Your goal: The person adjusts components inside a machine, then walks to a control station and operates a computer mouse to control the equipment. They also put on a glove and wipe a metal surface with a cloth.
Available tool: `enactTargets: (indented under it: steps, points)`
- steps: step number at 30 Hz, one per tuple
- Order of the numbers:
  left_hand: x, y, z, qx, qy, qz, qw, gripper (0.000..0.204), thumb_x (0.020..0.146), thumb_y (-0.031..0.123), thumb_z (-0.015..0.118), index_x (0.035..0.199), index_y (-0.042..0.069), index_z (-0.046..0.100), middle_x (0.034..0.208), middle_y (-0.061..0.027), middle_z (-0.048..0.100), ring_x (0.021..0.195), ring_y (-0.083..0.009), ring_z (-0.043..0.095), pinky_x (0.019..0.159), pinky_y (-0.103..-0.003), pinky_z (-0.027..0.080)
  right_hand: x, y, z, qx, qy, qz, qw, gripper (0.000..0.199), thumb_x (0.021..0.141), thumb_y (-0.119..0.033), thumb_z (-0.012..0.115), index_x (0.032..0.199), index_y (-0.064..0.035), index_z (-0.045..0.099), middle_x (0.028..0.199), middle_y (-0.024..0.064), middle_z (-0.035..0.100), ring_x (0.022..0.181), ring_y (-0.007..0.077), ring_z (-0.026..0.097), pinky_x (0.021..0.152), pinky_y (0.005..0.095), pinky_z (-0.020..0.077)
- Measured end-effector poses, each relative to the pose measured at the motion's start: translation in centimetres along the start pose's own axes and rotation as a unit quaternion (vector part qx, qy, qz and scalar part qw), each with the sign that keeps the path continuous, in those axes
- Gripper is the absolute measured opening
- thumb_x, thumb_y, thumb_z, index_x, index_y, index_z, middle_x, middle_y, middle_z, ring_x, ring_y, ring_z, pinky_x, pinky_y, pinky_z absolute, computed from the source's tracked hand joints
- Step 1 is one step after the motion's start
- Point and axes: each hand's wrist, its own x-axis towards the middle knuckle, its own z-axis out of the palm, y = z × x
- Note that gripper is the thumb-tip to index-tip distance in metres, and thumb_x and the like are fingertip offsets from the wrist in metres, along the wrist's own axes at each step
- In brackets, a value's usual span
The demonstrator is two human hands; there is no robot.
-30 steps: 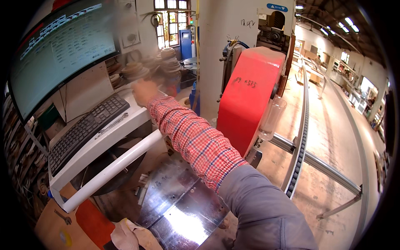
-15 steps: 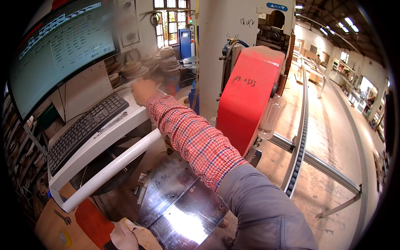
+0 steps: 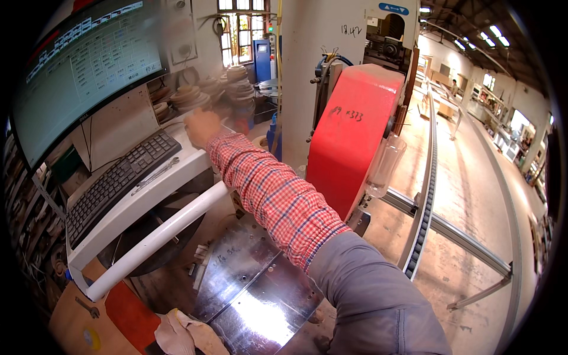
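My right hand [image 3: 202,127] is bare and reaches far forward to the end of a white shelf [image 3: 112,220], past a black keyboard [image 3: 121,180]. Its fingers are curled down; whatever lies under them is hidden by the hand. The forearm wears a red checked sleeve cover over a grey sleeve. A large monitor [image 3: 89,77] with a table of entries stands above the keyboard. A slim metal tool [image 3: 157,176] lies along the shelf's front edge. My left hand does not show. Crumpled pale cloth, perhaps work gloves [image 3: 180,332], lies at the bottom edge.
Right of my arm stands a red machine guard [image 3: 354,136] with a clear bottle [image 3: 387,165] beside it. Below is a shiny metal machine table [image 3: 236,296]. A wrench [image 3: 87,307] lies on a board at lower left. A roller rail [image 3: 429,195] runs away on the right.
The view has shifted very slightly. My right hand stays at the same spot at the shelf's end, still curled.
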Motion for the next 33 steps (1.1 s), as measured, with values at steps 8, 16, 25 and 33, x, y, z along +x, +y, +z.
enactTargets:
  steps: [8,16,25,33]
  points:
    - [0.1,0.4,-0.1,-0.025,-0.002,-0.015,1.000,0.053,0.104,0.051,0.035,0.102,0.014,0.074,0.096,-0.0146,0.074,0.087,-0.0380,0.071,0.076,-0.048,0.054,-0.1,0.3,0.2,-0.009,0.012,0.001,1.000,0.026,0.091,-0.021,0.063,0.115,-0.0158,0.075,0.116,0.0175,0.063,0.099,0.0338,0.070,0.082,0.0425,0.0566]
    - [-0.5,-0.1,0.4,0.023,0.092,0.020,0.995,0.032,0.098,0.029,0.047,0.097,0.013,0.074,0.084,-0.0151,0.072,0.075,-0.0377,0.069,0.068,-0.049,0.053,0.5,-1.3,1.1,-0.009,0.048,-0.004,0.999,0.019,0.088,-0.016,0.064,0.101,-0.0121,0.076,0.103,0.0187,0.067,0.092,0.0370,0.072,0.077,0.0488,0.0583]
    - [-0.2,1.2,-0.7,0.009,0.092,0.019,0.996,0.031,0.097,0.032,0.050,0.089,0.016,0.075,0.076,-0.0106,0.069,0.069,-0.0332,0.067,0.070,-0.046,0.049,-0.3,0.2,-0.7,0.001,0.018,-0.018,1.000,0.030,0.090,-0.027,0.063,0.116,-0.0145,0.071,0.113,0.0188,0.064,0.096,0.0396,0.068,0.085,0.0503,0.0550]
    - [-0.5,1.3,-0.5,0.010,0.124,0.032,0.992,0.028,0.096,0.031,0.053,0.087,0.014,0.074,0.073,-0.0107,0.068,0.066,-0.0328,0.066,0.066,-0.046,0.049,-0.3,0.4,-0.6,0.002,0.019,-0.019,1.000,0.032,0.091,-0.028,0.064,0.119,-0.0159,0.071,0.113,0.0179,0.065,0.097,0.0388,0.068,0.086,0.0496,0.0550]
